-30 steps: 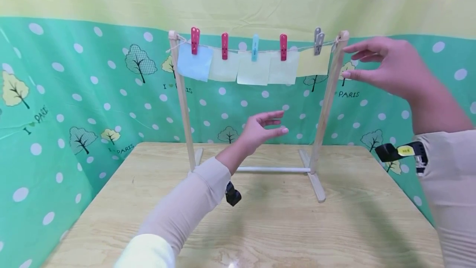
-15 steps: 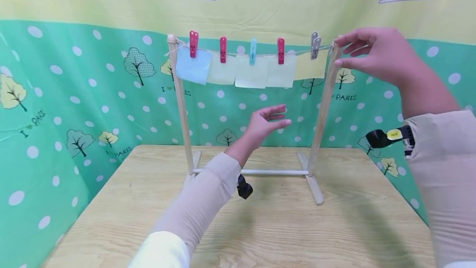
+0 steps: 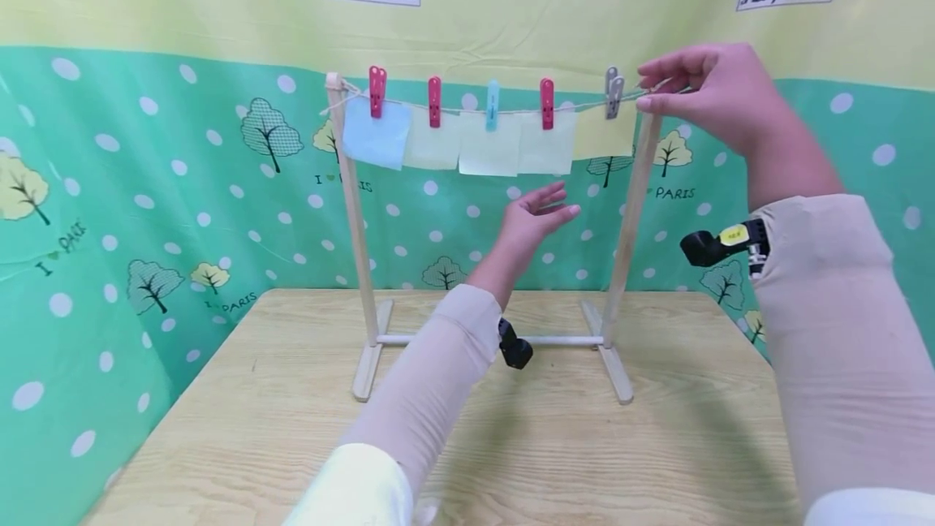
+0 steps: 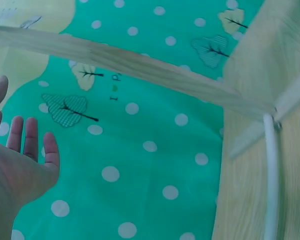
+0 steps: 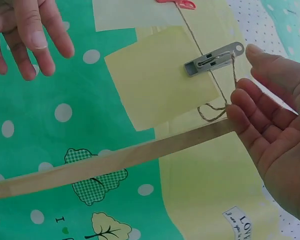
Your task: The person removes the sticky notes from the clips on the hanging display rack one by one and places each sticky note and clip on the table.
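Note:
My right hand (image 3: 719,96) is raised at the top of the right post (image 3: 631,217), thumb and fingers parted and bent. In the right wrist view its thumb tip is right beside the end of a grey clothespin (image 5: 194,68). That clothespin clips a yellow paper square (image 5: 160,80) to a twine line (image 5: 190,30). Lower down, my left hand (image 3: 529,222) hovers below the hanging papers with fingers extended, holding nothing. Along the line hang a blue paper (image 3: 376,136) and several pale papers (image 3: 489,148), held by red clothespins (image 3: 434,101) and a light blue clothespin (image 3: 493,104).
A wooden frame stands on the table (image 3: 292,428), with a left post (image 3: 354,209), flat feet (image 3: 617,372) and a white crossbar (image 3: 562,340). Behind it hangs a green and yellow curtain (image 3: 219,15) with trees and dots.
My right hand has moved left, past the post top to the grey clothespin's side. My left hand has risen slightly and shifted a little right, while the papers hang as before.

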### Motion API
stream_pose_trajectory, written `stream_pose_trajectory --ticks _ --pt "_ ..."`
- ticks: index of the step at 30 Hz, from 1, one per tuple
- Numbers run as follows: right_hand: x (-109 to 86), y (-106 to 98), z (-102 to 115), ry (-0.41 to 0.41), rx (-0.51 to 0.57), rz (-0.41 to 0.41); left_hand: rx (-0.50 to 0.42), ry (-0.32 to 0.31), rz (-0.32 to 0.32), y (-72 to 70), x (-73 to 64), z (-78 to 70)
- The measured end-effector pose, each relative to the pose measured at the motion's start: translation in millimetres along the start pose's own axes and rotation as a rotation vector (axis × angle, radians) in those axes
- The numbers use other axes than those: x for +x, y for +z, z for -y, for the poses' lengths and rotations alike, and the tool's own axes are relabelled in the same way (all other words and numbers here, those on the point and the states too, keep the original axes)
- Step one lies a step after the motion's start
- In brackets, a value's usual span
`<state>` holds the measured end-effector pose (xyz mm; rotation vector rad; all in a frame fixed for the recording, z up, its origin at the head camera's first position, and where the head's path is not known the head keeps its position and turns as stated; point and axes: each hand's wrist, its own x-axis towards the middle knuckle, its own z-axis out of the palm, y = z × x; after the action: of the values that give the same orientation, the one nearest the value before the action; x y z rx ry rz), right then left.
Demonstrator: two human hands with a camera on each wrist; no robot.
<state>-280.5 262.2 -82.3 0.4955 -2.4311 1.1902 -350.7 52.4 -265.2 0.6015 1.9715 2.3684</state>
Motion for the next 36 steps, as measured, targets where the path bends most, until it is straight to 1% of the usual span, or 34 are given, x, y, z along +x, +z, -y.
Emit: stream_pose_trajectory --ticks 4,8,11,15,19,23,30,33,36 --pt "3.8 2 -2 0.001 0.059 -0.007 -0.073 -0.003 -0.039 4.6 5.9 -0.7" --pt "8.3 5 -3 0.017 0.067 -0.025 -0.113 -0.002 -0.065 8.5 10.8 1.0" --pt "11.6 6 -2 0.033 0.063 -0.029 -0.122 0.003 -0.068 11.9 13.4 2.2" --pt "15.1 7 1 0.054 0.050 -0.021 -0.111 0.006 -0.046 16.6 15.5 2.5" --pt "18.5 8 4 0.070 0.017 -0.004 -0.140 0.000 -0.036 20.4 17.4 0.4" --pt "21.1 9 7 0.078 0.004 0.020 -0.170 0.013 -0.056 25.4 20.1 -4.1" --pt "22.1 11 9 0.067 0.041 0.042 -0.254 0.050 -0.077 37.3 25.0 -10.3" --pt "23.6 13 9 0.068 0.023 0.045 -0.252 0.055 -0.104 40.0 27.5 -11.8" --pt "24.9 14 10 0.074 0.015 0.039 -0.251 0.072 -0.111 41.9 29.0 -13.7"
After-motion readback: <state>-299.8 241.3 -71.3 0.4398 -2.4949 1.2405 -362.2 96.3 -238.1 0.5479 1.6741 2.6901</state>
